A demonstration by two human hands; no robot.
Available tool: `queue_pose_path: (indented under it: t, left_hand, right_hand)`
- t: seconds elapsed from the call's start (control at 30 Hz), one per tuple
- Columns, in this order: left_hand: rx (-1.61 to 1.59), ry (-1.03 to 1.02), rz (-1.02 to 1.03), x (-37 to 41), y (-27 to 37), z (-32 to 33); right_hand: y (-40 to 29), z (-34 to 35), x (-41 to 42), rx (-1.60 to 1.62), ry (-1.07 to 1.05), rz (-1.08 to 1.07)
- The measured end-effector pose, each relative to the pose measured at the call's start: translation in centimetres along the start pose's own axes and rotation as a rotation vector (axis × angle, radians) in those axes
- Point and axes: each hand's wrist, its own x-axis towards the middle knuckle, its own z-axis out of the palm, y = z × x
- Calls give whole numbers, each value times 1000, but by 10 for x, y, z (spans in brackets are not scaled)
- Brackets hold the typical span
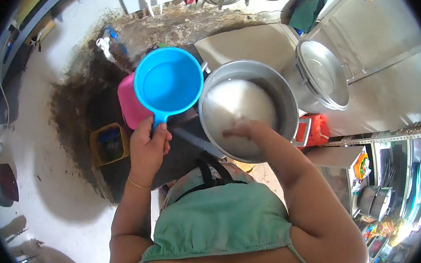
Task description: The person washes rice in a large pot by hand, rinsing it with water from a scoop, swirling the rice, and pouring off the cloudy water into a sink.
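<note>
My left hand grips the handle of a blue plastic dipper, held level beside the pot. The dipper's inside looks smooth and blue; whether water is in it I cannot tell. In front of me to the right stands a large aluminium pot with side handles. Cloudy whitish water fills its lower part. My right hand reaches over the near rim into the pot, fingers at or under the water, so their tips are hidden.
Behind the dipper sits a pink plastic basin. A yellow square container is at left, below a wall tap. To the right stand a lidded aluminium pot and a red bag. Utensils hang on the far wall.
</note>
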Motion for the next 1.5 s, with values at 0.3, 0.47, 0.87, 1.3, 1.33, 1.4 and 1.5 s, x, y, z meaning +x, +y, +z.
queue_pose_path:
  t: [0.3,0.47,0.87,1.3,1.33,1.4,1.5]
  left_hand:
    - [-49,14,23,10,14,10]
    - [-110,12,-26,10,5,6]
    - [-83,52,-78,8,-8,-4]
    - [-60,68,-65,7,-1,-6]
    - [-79,76,-73,5,-3,-5]
    - [-77,85,-78,3,-3,-6]
    - [-40,84,-79,-1,-3,-8]
  right_hand:
    - [-29,38,15,-174,10,-151]
    - [-4,25,-27,-631,176,-329]
    - [87,-9,-42,-849,-116,24]
    - [47,9,16,-822,376,-653]
    - [45,8,26,-840,383,-632]
    - [37,5,41,-872,392,-591]
    - [21,-5,56,-738,250,-386]
